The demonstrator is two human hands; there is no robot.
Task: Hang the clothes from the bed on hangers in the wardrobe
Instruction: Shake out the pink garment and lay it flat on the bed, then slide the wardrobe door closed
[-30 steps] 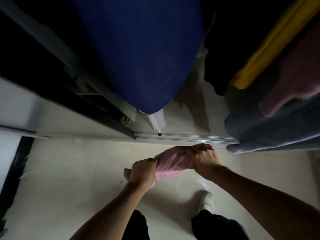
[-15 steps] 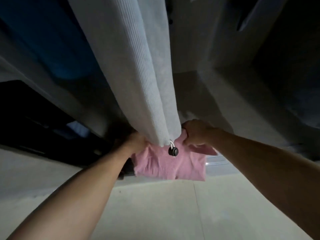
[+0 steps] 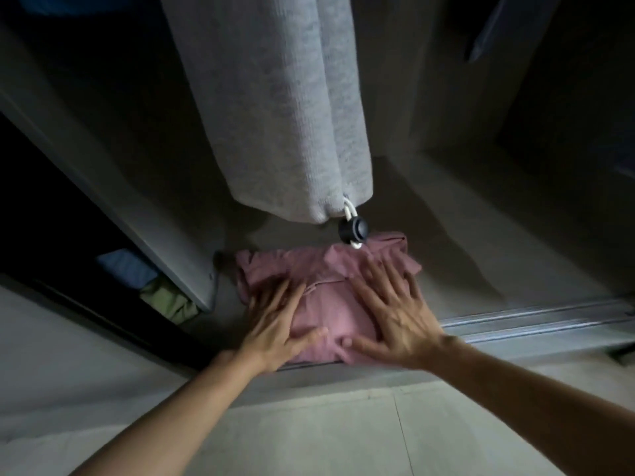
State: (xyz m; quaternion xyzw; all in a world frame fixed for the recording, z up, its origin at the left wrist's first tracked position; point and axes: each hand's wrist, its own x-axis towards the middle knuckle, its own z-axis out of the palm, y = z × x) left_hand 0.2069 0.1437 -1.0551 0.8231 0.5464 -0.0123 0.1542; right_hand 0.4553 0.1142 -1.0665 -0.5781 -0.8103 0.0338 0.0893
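The folded pink garment (image 3: 330, 304) lay on the wardrobe floor (image 3: 453, 235), close to its front edge and just behind the metal sliding track (image 3: 536, 321). Both hands rested flat on top of it. The left hand (image 3: 275, 324) covered the garment's left half, fingers straight and spread, pointing toward the back of the wardrobe, with the thumb (image 3: 309, 334) lying across the cloth near its front edge. The right hand (image 3: 398, 317) covered the right half in the same way, its fingers (image 3: 378, 280) fanned out and reaching up toward a crease across the fabric, its thumb pointing inward toward the left thumb. Neither hand was closed round the cloth; the palms and straight fingers simply lay on it. The left hand was blurred, so whether its fingertips stopped on the fabric or just past its left edge was hard to tell. A strip of pink showed between the two hands, and the rear of the garment stuck out beyond the fingertips.

Directly above hung a grey knitted garment (image 3: 275, 115), its hem ending near the pink cloth, with a dark cord toggle (image 3: 353, 229) dangling from a white loop. To the left, past a pale divider panel (image 3: 137, 207), sat folded blue cloth (image 3: 127, 269) and green cloth (image 3: 168, 300).
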